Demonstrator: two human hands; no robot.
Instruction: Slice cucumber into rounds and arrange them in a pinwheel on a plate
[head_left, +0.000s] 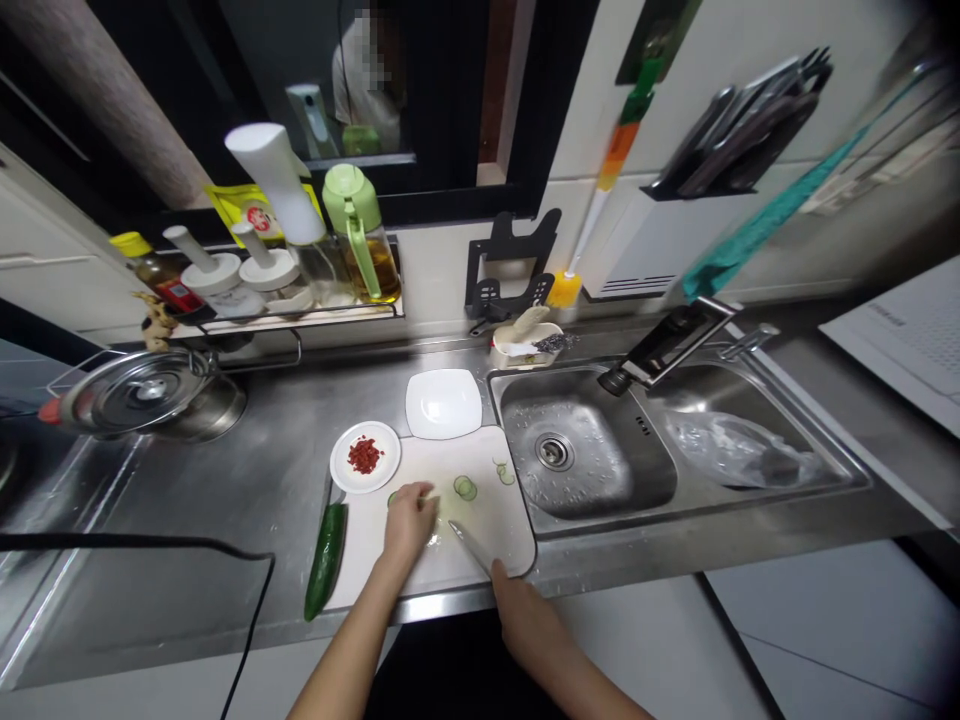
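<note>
My left hand (410,522) is over the white cutting board (465,555), its fingers curled and drawn together. What they hold, if anything, is hidden. A bit of green cucumber (391,497) peeks out beside its fingertips. In my right hand (521,612), at the board's front edge, is a knife (472,549) whose blade points up and left across the board. Thin cucumber slices (465,488) lie right of my left hand, and thin cucumber scraps (503,471) sit near the board's right edge. A dark green cucumber (325,562) rests along the left edge.
A white plate of chopped red pieces (365,456) overlaps the board's upper left corner. Behind the board is a square white plate (444,404). To the right is a steel sink (585,450); a lidded pot (187,400) stands at left. A black cable (187,541) crosses the left counter.
</note>
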